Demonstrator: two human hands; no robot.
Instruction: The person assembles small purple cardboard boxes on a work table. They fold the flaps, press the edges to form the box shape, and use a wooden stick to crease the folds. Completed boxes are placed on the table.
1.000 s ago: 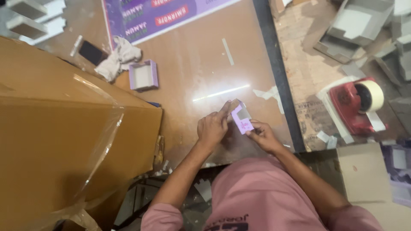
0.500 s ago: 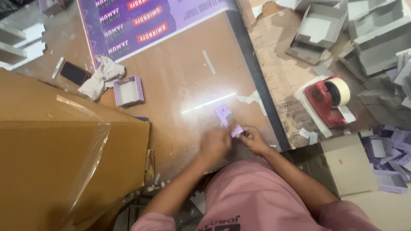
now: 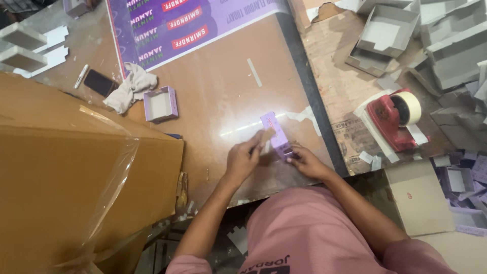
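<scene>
Both hands meet near the table's front edge, approx centre of view. Left hand (image 3: 242,158) grips a small tan card strip (image 3: 265,137), fingers pinched on it, pressing it vs the small purple box (image 3: 276,136). Right hand (image 3: 304,161) clasps the box's near end, fingers curled round it. Box lies tilted on the glossy brown table (image 3: 213,101), long axis running 11 to 5 o'clock.

At 10 o'clock from the hands: an open purple tray (image 3: 161,104), w/ a crumpled white cloth (image 3: 131,90) touching its left side & a dark phone (image 3: 100,82) just past that. Big brown carton (image 3: 76,187) w/ clear plastic film at 9 o'clock. Red tape dispenser (image 3: 393,117) at 2 o'clock, off the table's dark edge. Grey open boxes (image 3: 388,30) at 1 o'clock, well apart. Purple poster (image 3: 193,25) at 12 o'clock.
</scene>
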